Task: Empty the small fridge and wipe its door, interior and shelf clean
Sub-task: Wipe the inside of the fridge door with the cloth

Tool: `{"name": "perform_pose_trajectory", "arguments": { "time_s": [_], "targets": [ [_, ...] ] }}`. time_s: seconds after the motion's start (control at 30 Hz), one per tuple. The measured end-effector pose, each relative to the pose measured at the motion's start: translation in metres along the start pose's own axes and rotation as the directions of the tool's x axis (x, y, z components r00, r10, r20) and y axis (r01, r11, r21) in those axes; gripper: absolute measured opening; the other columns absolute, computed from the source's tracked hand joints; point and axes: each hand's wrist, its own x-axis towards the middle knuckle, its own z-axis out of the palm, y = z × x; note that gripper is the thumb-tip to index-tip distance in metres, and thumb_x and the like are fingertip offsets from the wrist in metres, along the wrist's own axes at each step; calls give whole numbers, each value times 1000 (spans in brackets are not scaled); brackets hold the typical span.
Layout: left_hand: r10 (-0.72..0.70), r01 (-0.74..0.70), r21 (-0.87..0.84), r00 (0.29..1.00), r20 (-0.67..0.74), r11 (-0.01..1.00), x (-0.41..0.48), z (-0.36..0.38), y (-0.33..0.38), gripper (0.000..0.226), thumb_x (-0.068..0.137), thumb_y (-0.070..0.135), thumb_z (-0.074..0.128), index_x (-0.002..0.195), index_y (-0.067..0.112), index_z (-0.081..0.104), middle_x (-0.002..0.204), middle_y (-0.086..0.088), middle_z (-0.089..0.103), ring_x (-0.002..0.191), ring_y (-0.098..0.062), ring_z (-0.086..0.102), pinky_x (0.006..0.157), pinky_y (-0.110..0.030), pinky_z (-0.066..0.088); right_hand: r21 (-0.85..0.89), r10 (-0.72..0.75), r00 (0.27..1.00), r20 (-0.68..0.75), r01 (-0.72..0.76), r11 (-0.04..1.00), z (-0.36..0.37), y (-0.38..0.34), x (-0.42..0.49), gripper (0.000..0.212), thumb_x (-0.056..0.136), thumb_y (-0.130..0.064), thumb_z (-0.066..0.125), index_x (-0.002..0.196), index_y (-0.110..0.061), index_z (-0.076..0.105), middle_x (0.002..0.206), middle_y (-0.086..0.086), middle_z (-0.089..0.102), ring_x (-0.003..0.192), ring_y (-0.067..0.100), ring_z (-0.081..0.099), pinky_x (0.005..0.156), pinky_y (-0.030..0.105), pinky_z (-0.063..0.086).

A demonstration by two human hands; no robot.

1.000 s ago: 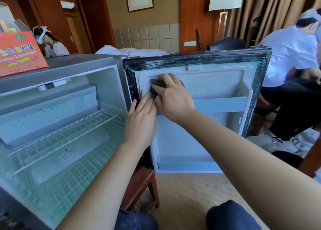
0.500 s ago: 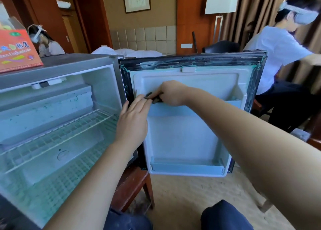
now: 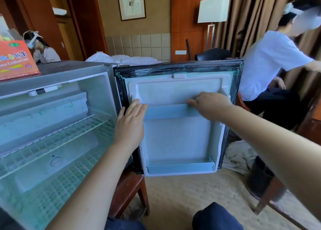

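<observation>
The small fridge (image 3: 52, 125) stands open with nothing inside, its wire shelf (image 3: 60, 139) in place. Its door (image 3: 177, 139) is swung out towards me, white inside with a dark, smeared seal. My left hand (image 3: 130, 125) lies flat with straight fingers against the door's hinge edge. My right hand (image 3: 210, 106) sits curled over the right part of the door's upper rail (image 3: 170, 111), knuckles up. The dark cloth is hidden under that hand.
A red box (image 3: 15, 61) stands on the fridge top. The fridge rests on a wooden stool (image 3: 128, 188). A person in white (image 3: 271, 65) sits close behind the door at right, another person (image 3: 43, 51) at back left. A black bin (image 3: 260, 176) stands on the carpet.
My right hand has slid with the cloth from the door's upper left to the right along the rail. The left hand stays at the hinge edge.
</observation>
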Motion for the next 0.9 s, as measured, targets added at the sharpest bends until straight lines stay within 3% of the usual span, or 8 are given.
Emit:
{"name": "perform_pose_trajectory", "arguments": {
  "time_s": [0.17, 0.27, 0.37, 0.43, 0.53, 0.63, 0.8, 0.9],
  "targets": [
    [-39, 41, 62, 998, -41, 997, 7, 4, 11, 52, 72, -11, 60, 122, 3, 61, 121, -12, 63, 133, -29, 47, 107, -56, 33, 153, 69, 996, -58, -59, 986, 3, -7, 1, 48, 105, -32, 20, 117, -8, 60, 124, 19, 52, 112, 36, 52, 94, 38, 40],
    [48, -42, 68, 994, -93, 997, 14, 8, 12, 48, 67, -9, 68, 114, 1, 65, 108, -15, 67, 117, -34, 59, 107, -49, 36, 294, -48, 982, -185, 102, 950, 9, -39, 12, 44, 102, -25, 28, 109, -3, 66, 121, 19, 57, 114, 33, 52, 93, 38, 39],
    [88, -83, 49, 988, -124, 995, 16, 12, 13, 49, 64, -10, 71, 112, 0, 65, 100, -14, 67, 95, -35, 65, 103, -49, 42, 456, -120, 894, -431, 331, 826, 20, -71, 19, 42, 91, -22, 36, 105, -1, 70, 115, 18, 61, 111, 35, 53, 97, 38, 36],
    [73, -69, 33, 989, -132, 997, 18, 13, 13, 46, 66, -9, 70, 110, 1, 64, 95, -14, 66, 88, -35, 64, 101, -50, 43, 448, -105, 853, -511, 368, 815, 31, -83, 19, 41, 92, -21, 37, 112, 0, 66, 121, 16, 56, 116, 34, 48, 102, 36, 33],
    [44, -44, 7, 990, -132, 999, 18, 14, 10, 41, 74, -6, 62, 113, 4, 64, 95, -13, 65, 90, -35, 61, 106, -46, 38, 360, 21, 790, -612, 255, 898, 36, -65, 19, 44, 94, -25, 34, 121, -1, 60, 124, 17, 52, 118, 36, 44, 103, 41, 36],
    [32, -34, -9, 990, -137, 999, 16, 15, 11, 41, 77, -5, 56, 116, 5, 62, 99, -12, 65, 94, -34, 60, 108, -46, 36, 339, 166, 721, -673, 101, 935, 39, -21, 21, 41, 85, -12, 53, 125, -3, 59, 124, 19, 52, 115, 41, 46, 96, 46, 44],
    [-11, 5, -33, 986, -167, 999, 19, 18, 18, 34, 76, -4, 63, 109, 3, 64, 96, -12, 66, 91, -34, 61, 109, -43, 31, 522, 370, 683, -630, 19, 853, 49, 18, 15, 45, 85, -12, 59, 130, -10, 56, 138, 6, 48, 132, 26, 39, 91, 37, 47],
    [-15, 7, -47, 985, -173, 999, 19, 19, 16, 32, 76, -4, 64, 107, 3, 64, 94, -12, 66, 90, -34, 61, 108, -41, 29, 615, 450, 601, -661, 90, 784, 39, -4, 26, 42, 73, 5, 55, 114, -2, 63, 120, 15, 58, 121, 35, 48, 100, 37, 41]
  ]
}}
